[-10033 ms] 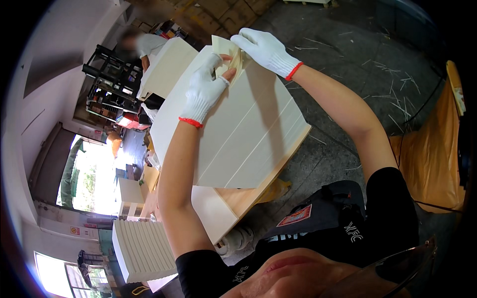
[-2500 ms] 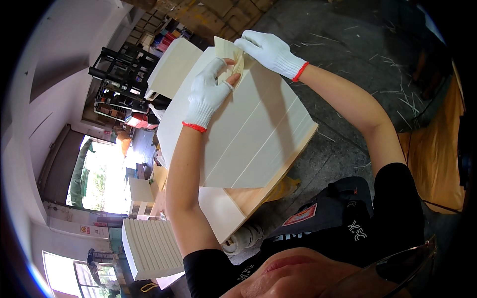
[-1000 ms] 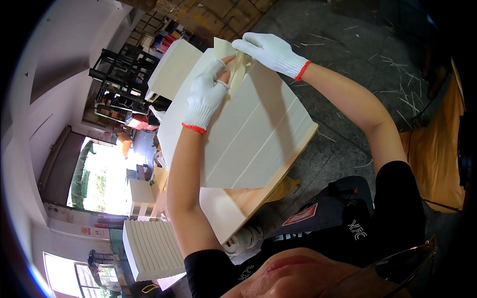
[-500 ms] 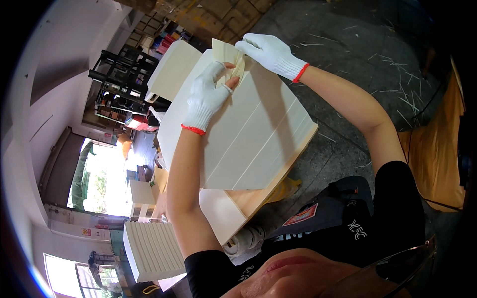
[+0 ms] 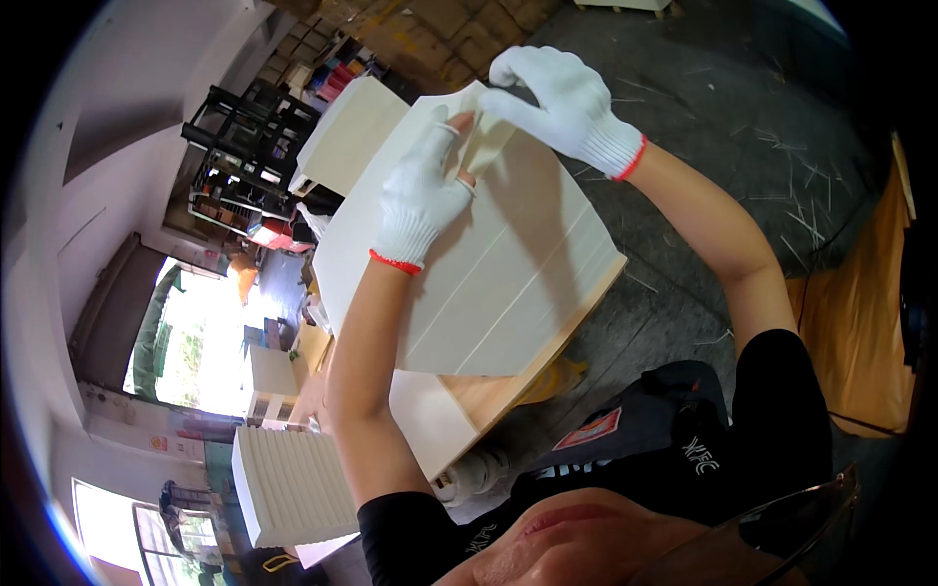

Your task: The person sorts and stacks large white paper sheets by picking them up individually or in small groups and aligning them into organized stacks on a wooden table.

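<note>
A thick stack of large off-white paper sheets [image 5: 508,293] lies in front of me, its far edge curled up. My left hand [image 5: 420,195], in a white knitted glove with a red cuff and bare thumb and finger tips, grips the raised part of the sheets. The lifted cream-coloured flap [image 5: 486,145] stands bent beside those fingertips. On the far right of the flap is my right hand [image 5: 572,109], in a matching glove. Its thumb reaches to the flap's edge while the other fingers curl above, leaving a gap between them.
The stack rests on a wooden board [image 5: 547,366]. Another pale stack [image 5: 357,132] stands beyond it at the left, and a ridged white stack [image 5: 293,483] at the lower left. Cartons [image 5: 430,44] line the back. Thin paper strips [image 5: 806,220] litter the dark floor at right.
My right hand has moved right and opened, thumb and fingers parting. The upright folded flap has dropped and bent over to the right. My left hand has shifted slightly right.
</note>
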`<state>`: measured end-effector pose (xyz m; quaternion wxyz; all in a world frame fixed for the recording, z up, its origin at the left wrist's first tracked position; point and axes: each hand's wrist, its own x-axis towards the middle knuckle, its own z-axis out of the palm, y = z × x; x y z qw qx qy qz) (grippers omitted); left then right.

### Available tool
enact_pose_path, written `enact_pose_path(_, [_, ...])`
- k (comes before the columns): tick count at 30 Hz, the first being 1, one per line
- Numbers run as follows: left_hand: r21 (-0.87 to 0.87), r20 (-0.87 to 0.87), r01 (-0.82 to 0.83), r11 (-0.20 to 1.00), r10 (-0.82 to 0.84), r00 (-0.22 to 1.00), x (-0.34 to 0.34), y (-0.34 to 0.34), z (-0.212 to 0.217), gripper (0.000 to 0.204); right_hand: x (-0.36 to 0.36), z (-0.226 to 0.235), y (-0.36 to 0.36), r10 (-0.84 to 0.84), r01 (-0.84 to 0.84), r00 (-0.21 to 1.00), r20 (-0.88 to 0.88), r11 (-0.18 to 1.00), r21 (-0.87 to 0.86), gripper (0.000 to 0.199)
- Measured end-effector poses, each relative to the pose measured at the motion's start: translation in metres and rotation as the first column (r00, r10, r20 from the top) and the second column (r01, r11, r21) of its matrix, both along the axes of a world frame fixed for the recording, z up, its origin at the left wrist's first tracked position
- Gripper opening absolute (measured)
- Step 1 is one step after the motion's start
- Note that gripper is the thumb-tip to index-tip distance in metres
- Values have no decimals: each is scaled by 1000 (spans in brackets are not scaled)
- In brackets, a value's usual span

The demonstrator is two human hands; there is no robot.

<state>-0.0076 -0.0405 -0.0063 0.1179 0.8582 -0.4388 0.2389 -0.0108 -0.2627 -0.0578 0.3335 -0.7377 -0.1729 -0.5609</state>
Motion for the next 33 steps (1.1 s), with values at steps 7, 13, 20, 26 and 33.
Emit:
enact_pose_path(7, [200,38,-459,865,462,886,-38,-7,6,77,-16,-36,37,105,-189,978,-181,809,-556,64])
enact_pose_path(13, [371,114,-628,684,638,762,-26,19,9,50,-2,-45,46,180,-209,978,-106,825,-525,62])
enact_pose_path(20, [-158,274,-680,716,694,666,-9,108,99,27,-15,-28,36,242,-238,968,-72,783,-574,55])
enact_pose_path(26, [-878,-263,-408,249,461,847,-65,233,120,38,-26,-26,36,184,-200,979,-88,778,-596,57])
enact_pose_path(33, [-983,-173,-155,-94,230,958,-126,292,85,49,-59,20,67,203,-274,961,-187,786,-554,59])
